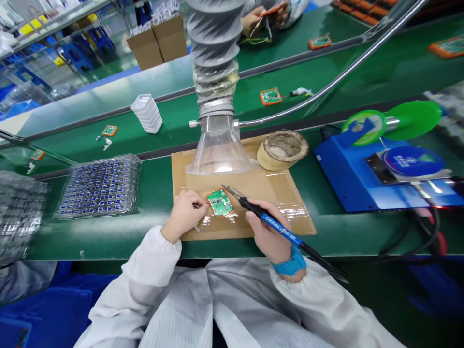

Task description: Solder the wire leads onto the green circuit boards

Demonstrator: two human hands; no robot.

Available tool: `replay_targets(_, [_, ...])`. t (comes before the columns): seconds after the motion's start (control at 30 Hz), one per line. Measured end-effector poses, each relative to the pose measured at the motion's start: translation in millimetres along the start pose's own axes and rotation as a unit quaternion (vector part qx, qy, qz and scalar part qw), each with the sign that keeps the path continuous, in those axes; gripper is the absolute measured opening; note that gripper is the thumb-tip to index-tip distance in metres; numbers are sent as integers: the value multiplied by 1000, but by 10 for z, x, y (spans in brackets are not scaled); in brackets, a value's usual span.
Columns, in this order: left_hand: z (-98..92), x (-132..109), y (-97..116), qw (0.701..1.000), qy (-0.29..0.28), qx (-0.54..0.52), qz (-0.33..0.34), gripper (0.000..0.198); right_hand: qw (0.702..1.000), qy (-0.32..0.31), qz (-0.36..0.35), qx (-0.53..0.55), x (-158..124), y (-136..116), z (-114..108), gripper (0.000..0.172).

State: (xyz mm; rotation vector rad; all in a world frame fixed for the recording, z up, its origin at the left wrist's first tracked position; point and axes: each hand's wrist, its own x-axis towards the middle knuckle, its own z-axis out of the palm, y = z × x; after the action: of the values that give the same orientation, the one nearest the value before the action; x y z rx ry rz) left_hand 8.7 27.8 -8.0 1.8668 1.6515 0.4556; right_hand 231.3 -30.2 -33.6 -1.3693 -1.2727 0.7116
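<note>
A small green circuit board in an orange frame (220,202) lies on a brown cardboard mat (282,193). My left hand (183,215) is closed in a pinch at the board's left edge, holding a thin wire or solder strand against it. My right hand (266,231) is wrapped round a blue-and-black soldering iron (270,221). The iron's metal tip points up and left, just above the board's top right corner. A blue wrist strap sits on my right wrist.
A clear fume-extractor hood (218,147) on a grey hose stands behind the board. A round tip-cleaning pad (283,149) and a blue soldering station (377,174) are to the right. Trays of blue parts (99,186) lie left. Another person's hands (261,19) work across the green conveyor.
</note>
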Motion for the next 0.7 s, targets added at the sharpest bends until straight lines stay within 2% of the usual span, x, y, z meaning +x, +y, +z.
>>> replay_targets(0.13, [3,10,25,1000,-10,11,-3,20,999,-16,-35,-9,-108,52,-74,14])
replay_targets(0.37, [-2,12,30,1000,-12,25,12,19,996,-77,-26,-24,-57,-52,-12,13])
replay_targets(0.7, [-26,8,64,999,-25,25,3,20,996,-72,-47,-31,-37,-40,8,8])
